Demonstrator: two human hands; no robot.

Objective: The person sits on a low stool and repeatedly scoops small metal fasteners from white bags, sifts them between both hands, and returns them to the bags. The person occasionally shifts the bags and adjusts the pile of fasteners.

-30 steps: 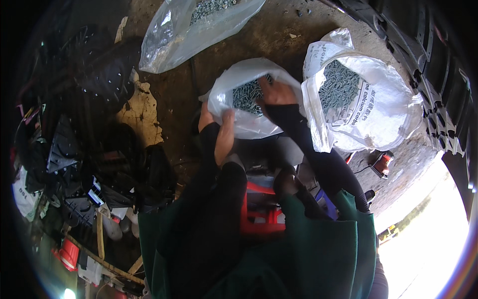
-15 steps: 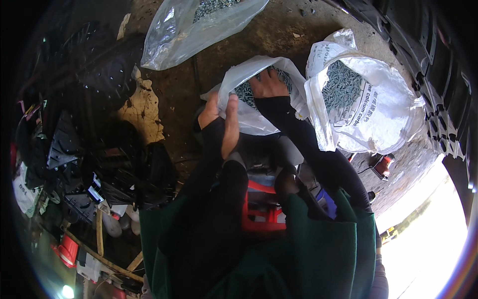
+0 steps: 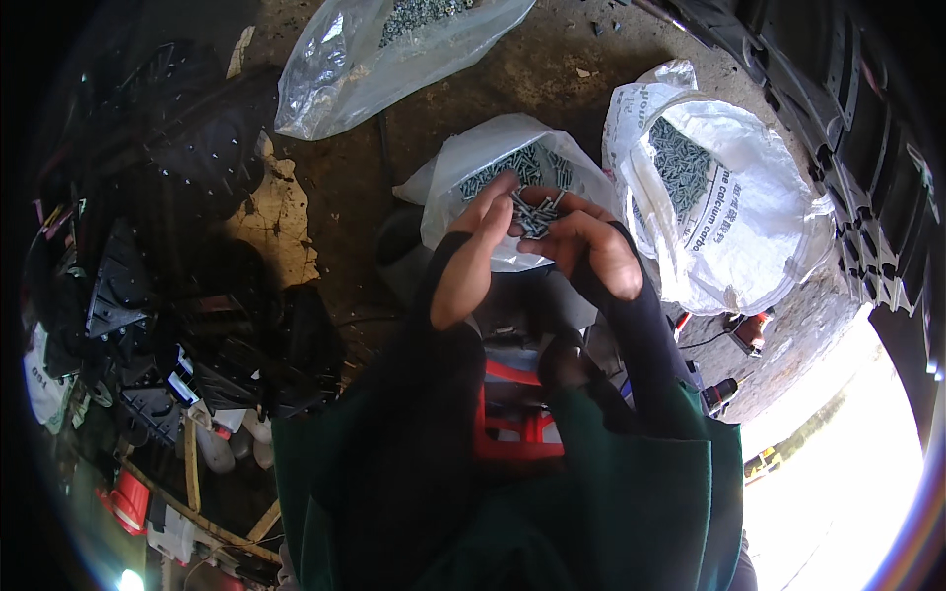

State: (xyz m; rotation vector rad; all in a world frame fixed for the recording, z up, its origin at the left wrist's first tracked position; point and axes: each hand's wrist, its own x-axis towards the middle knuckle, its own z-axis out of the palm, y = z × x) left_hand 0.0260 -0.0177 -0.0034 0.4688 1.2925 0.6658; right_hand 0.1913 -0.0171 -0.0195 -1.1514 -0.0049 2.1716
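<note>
A small heap of silvery screws (image 3: 535, 213) lies in my right hand (image 3: 591, 246), whose fingers curl up around it like a cup. My left hand (image 3: 473, 251) meets it from the left, thumb and fingertips closed against the edge of the heap. Both hands are over the near part of an open white plastic bag (image 3: 461, 158). More blue-grey screws (image 3: 527, 163) fill that bag beyond my fingers. The inner fingertips of both hands are partly hidden by each other and by the screws.
To the right stands a white woven sack (image 3: 759, 236) with similar screws (image 3: 680, 163). A clear bag (image 3: 335, 84) of small metal parts lies at the far side. Black plastic parts (image 3: 118, 281) are piled left. A red stool (image 3: 517, 438) shows beneath me; a corded tool (image 3: 754, 330) lies right.
My right hand has come up out of the bag with a heap of screws and turned palm up. The left hand has left the bag's rim and moved right to the screws.
</note>
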